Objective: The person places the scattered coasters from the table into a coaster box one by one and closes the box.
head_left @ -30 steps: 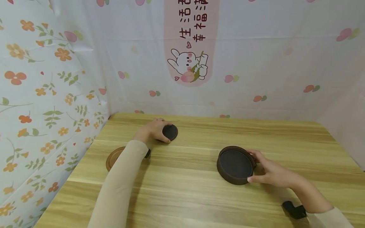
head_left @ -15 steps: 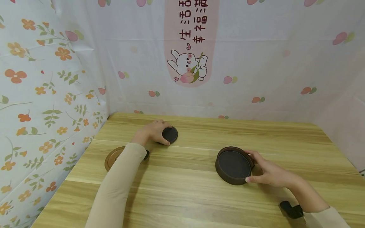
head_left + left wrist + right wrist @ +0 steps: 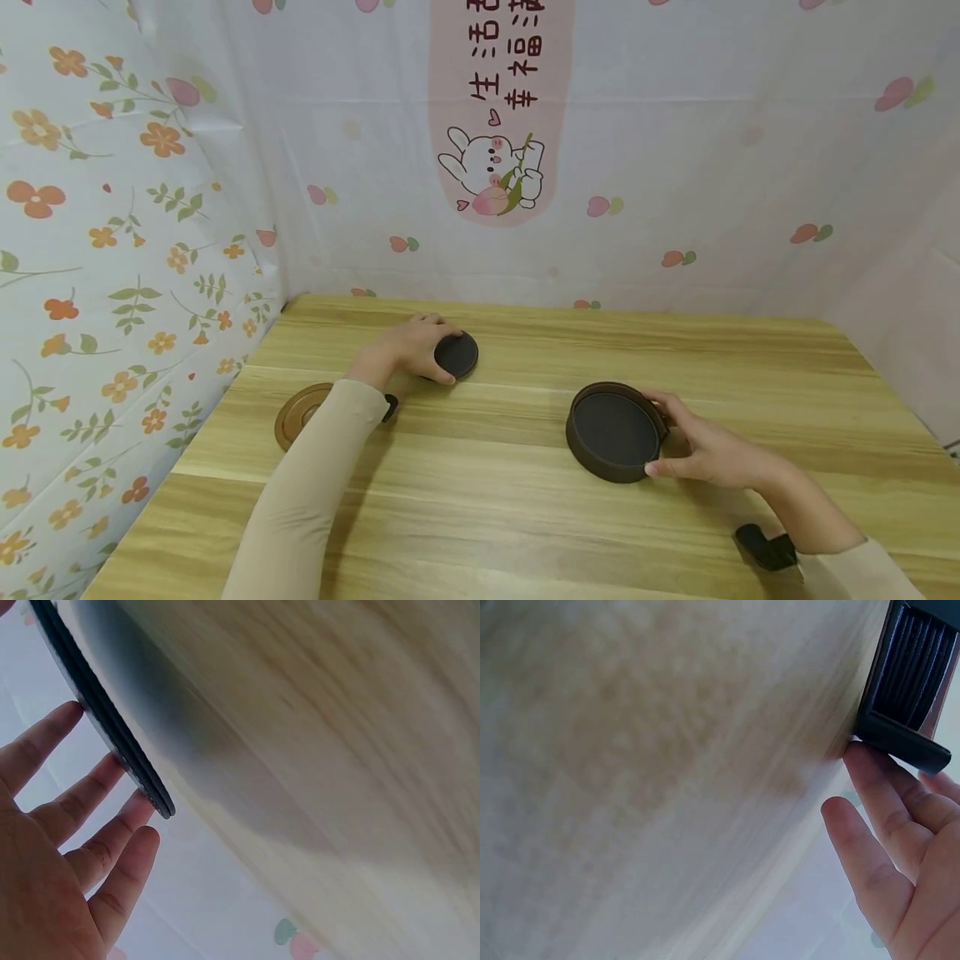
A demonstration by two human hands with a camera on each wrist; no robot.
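Observation:
My left hand [image 3: 416, 348] grips a thin, round black coaster [image 3: 459, 357] by its edge near the back of the table, thumb in front and fingers behind. The left wrist view shows two thin black layers [image 3: 112, 724] lying flat together, with fingertips along their edge. To the right, my right hand [image 3: 716, 450] holds a dark round coaster holder [image 3: 585, 454] by its right side, thumb at the front. A black disc [image 3: 618, 429] fills the holder. Through a gap in its side, several stacked layers [image 3: 911, 667] show in the right wrist view.
A brown round wooden piece [image 3: 292, 417] lies at the left, partly hidden behind my left sleeve [image 3: 300, 492]. Black wrist camera mounts [image 3: 765, 547] show at the forearms. A patterned cloth wall [image 3: 675, 167] stands behind the wooden table [image 3: 487, 517], and a flowered one [image 3: 135, 292] at left.
My left hand has shifted slightly to the right with the coaster in its grip. My right hand and the holder stay nearly in place.

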